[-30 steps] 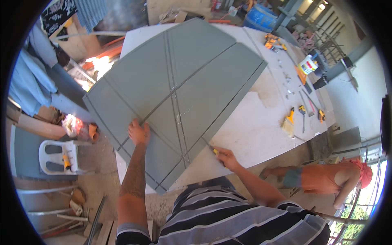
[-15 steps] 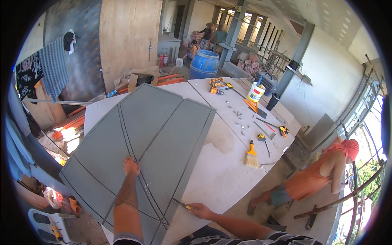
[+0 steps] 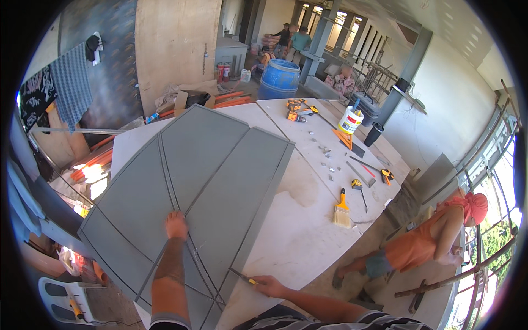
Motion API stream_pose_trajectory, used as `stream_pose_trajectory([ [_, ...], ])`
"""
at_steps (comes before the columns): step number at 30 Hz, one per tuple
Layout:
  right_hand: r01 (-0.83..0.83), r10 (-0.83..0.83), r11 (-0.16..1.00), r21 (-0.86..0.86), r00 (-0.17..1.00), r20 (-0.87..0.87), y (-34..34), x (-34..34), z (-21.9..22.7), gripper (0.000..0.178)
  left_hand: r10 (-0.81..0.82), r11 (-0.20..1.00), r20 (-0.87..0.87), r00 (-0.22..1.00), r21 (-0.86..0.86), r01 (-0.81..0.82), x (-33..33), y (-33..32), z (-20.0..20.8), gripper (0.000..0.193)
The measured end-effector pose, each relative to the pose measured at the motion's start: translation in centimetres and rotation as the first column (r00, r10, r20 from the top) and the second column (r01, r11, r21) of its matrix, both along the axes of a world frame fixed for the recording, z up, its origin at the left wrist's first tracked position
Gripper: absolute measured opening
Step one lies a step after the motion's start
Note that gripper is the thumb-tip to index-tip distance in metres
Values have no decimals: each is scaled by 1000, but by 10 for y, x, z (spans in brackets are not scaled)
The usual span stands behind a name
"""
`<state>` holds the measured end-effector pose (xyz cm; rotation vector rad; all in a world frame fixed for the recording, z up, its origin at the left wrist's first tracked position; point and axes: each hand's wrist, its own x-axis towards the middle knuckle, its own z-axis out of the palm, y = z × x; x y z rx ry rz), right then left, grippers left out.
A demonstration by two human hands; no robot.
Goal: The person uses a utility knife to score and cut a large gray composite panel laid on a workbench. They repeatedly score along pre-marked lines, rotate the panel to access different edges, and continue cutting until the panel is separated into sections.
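A large grey angular panel (image 3: 231, 170) lies flat on a white work table, crossed by dark grooves that meet near its middle. On that meeting point rests my left hand (image 3: 176, 225), its fingers curled down against the surface; anything under them is hidden. My right hand (image 3: 269, 287) is closed round the yellow-and-black handle of a slim tool (image 3: 246, 278) with a thin dark blade. The blade's tip reaches the panel's right edge; I cannot make out the tool's exact kind.
On the white table (image 3: 264, 236) lie a paintbrush (image 3: 341, 212), tape measure (image 3: 356, 184), clamp (image 3: 387, 176), orange cordless drill (image 3: 296, 113), white bucket (image 3: 350, 120) and several metal bits. A person in orange (image 3: 418, 242) stands at right. A blue drum (image 3: 279, 80) stands behind.
My left hand has shifted slightly toward me on the panel, its fingers more curled. The right hand and its tool stay nearly still. The person in orange has lowered their forearms.
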<state>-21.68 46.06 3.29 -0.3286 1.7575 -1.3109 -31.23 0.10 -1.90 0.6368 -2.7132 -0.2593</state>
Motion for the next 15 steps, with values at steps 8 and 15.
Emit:
stream_pose_trajectory([
  [8,37,-38,999,-10,984,-173,7,3,-52,50,69,969,-45,997,239,-56,31,13,16,28],
  [15,55,-54,998,-15,998,42,-3,10,-31,48,-16,783,-69,997,620,55,116,58,43,17],
])
